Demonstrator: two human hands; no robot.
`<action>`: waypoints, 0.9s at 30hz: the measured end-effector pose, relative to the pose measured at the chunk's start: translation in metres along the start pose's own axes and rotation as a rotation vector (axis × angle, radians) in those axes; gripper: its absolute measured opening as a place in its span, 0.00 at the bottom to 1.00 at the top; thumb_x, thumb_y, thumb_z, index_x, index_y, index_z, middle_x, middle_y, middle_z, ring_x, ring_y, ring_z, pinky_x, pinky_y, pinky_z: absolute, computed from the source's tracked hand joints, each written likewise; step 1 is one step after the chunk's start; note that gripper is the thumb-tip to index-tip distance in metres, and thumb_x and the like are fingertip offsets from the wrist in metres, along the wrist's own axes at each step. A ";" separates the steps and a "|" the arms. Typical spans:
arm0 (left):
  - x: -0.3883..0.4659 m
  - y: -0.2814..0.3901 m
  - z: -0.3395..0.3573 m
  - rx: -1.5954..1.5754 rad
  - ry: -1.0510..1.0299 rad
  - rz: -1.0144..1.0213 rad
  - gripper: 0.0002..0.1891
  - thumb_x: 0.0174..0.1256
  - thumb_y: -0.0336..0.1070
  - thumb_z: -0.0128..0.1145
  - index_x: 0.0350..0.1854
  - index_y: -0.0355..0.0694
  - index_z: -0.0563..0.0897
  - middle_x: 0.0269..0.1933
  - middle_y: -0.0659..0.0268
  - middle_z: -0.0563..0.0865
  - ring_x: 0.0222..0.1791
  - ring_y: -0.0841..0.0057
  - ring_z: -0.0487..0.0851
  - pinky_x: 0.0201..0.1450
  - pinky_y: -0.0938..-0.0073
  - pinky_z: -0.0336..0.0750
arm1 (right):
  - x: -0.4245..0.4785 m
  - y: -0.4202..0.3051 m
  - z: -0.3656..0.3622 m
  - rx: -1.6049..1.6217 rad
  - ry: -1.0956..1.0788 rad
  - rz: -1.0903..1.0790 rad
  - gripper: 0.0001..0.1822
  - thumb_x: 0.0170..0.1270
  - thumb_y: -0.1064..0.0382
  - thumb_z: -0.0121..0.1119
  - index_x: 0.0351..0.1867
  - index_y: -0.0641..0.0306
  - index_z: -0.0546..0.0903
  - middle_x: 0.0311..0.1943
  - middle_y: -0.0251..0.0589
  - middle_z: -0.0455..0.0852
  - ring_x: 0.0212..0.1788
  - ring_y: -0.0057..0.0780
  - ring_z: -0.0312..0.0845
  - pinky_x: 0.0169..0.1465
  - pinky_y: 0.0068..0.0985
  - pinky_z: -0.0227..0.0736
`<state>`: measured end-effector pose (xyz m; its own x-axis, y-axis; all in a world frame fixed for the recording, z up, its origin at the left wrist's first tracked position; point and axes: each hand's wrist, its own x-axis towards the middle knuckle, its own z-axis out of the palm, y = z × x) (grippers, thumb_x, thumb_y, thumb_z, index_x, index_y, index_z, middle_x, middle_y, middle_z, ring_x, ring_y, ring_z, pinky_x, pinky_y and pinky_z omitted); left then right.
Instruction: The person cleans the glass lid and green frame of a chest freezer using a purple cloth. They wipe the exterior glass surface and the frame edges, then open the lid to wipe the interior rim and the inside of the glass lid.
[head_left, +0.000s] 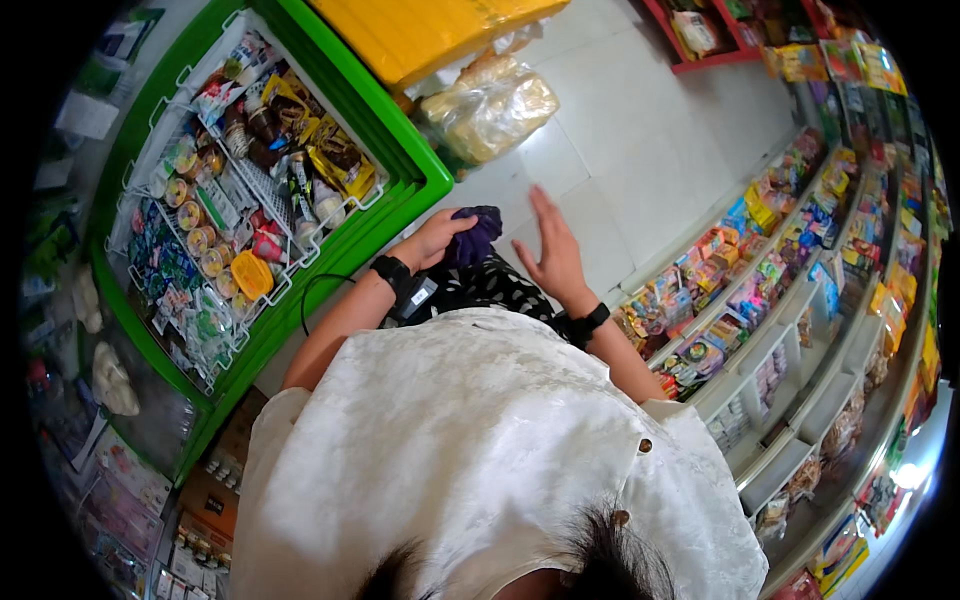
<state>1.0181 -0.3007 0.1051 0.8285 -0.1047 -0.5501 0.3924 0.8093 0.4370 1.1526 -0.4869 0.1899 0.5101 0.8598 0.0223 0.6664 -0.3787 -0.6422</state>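
Note:
My left hand (435, 238) grips a bunched dark purple cloth (477, 234), its thumb pressed over the top. The cloth hangs in front of my black trousers with white spots (491, 289). My right hand (553, 251) is raised to the right of the cloth, apart from it, with fingers and thumb spread and nothing held. A black band circles each wrist. Close to my left stands a green-framed chest freezer (367, 97), with wire baskets of ice cream cones, cups and wrapped ices inside.
A yellow box (442, 34) stands beyond the freezer corner, and a plastic-wrapped bundle (491, 112) lies before it. Tiered shelves of packaged snacks (720, 255) curve along my right. A red rack (709, 37) stands at the far right. A black cable (307, 292) loops beside the freezer.

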 end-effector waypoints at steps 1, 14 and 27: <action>0.002 -0.001 -0.001 -0.015 -0.005 -0.005 0.16 0.79 0.34 0.52 0.62 0.32 0.79 0.56 0.60 0.87 0.55 0.73 0.86 0.62 0.71 0.79 | 0.000 0.005 0.005 0.005 -0.212 0.084 0.38 0.65 0.53 0.68 0.71 0.68 0.67 0.72 0.60 0.67 0.69 0.60 0.69 0.69 0.42 0.68; -0.028 0.003 -0.011 0.424 0.213 0.399 0.16 0.77 0.39 0.57 0.60 0.36 0.80 0.57 0.62 0.82 0.58 0.72 0.81 0.60 0.69 0.78 | 0.042 -0.005 0.054 0.531 -0.290 0.238 0.31 0.61 0.71 0.70 0.64 0.64 0.69 0.52 0.50 0.83 0.55 0.40 0.81 0.61 0.33 0.74; -0.159 -0.011 -0.122 0.926 1.063 0.696 0.05 0.75 0.32 0.56 0.43 0.38 0.84 0.40 0.64 0.78 0.36 0.73 0.82 0.37 0.73 0.77 | 0.190 -0.071 0.123 -0.451 -0.519 -0.649 0.10 0.61 0.66 0.59 0.43 0.53 0.84 0.42 0.42 0.82 0.39 0.40 0.86 0.43 0.37 0.78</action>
<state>0.8332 -0.2228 0.1011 0.4510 0.8847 -0.1177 0.4980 -0.1400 0.8558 1.1351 -0.2547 0.1451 -0.2678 0.9530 -0.1419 0.9379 0.2242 -0.2648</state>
